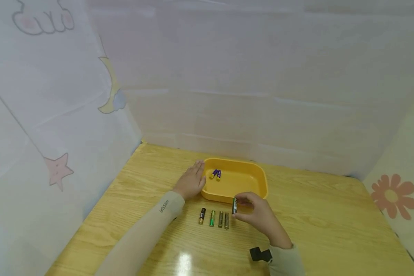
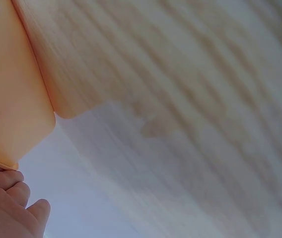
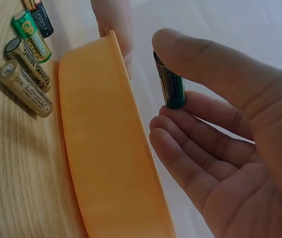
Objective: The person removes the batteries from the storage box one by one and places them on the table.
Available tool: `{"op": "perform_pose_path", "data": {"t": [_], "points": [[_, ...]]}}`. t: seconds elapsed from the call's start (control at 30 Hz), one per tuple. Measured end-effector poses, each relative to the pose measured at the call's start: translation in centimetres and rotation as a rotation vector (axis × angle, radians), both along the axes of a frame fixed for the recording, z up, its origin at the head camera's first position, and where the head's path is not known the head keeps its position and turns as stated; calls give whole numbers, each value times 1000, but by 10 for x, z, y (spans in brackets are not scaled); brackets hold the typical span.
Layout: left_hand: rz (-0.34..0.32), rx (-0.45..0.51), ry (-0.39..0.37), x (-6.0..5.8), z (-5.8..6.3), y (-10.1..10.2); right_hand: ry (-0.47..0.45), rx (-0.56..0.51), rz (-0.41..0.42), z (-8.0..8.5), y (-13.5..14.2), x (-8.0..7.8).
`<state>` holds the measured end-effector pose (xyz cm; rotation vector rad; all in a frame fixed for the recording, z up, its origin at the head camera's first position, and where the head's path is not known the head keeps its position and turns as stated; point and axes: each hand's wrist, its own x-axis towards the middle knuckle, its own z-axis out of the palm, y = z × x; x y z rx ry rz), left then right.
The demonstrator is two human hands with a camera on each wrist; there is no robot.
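Nearest, a black device [image 1: 260,254] sits at the cuff of the right beige sleeve [image 1: 287,261]. On the wood-grain table [image 1: 331,214], 4 cylindrical batteries lie in a row: 1 black-and-gold battery [image 1: 202,216], 1 green-and-gold GP battery [image 1: 212,218] and 2 tan-gold batteries [image 1: 226,220] close together at the row's right end. Right of them, the right hand [image 1: 258,214] pinches a dark green-and-black battery [image 3: 171,82] by its ends between thumb and finger, raised off the table by the near side of a yellow plastic tray [image 1: 243,182]. The left hand [image 1: 190,181], grasping no battery, touches the tray's left rim with fingers outstretched. Inside the tray, toward its left end, lie 2 purple-and-yellow batteries [image 1: 219,175]. Behind rises a pale, creased wall covering [image 1: 248,76].
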<state>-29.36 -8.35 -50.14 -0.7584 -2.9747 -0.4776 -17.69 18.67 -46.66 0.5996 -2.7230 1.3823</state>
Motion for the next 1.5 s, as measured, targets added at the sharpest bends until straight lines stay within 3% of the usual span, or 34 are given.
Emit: {"op": "perform_pose_path", "data": {"t": [0.27,0.57,0.97,1.27,1.5], "points": [[-1,-10,0,0,0,-1,-52,54,49,-7,2,-4],[9,-16,7,-3,-3,-2,-108,132,39,-10,4,-8],[11,-7,5,-3,-3,-1,-57,264,74,-24,2,-12],[4,-8,10,-2,-3,0,-102,269,96,-28,1,-10],[3,0,11,-2,-3,1,-75,290,93,-28,-1,-9]]}}
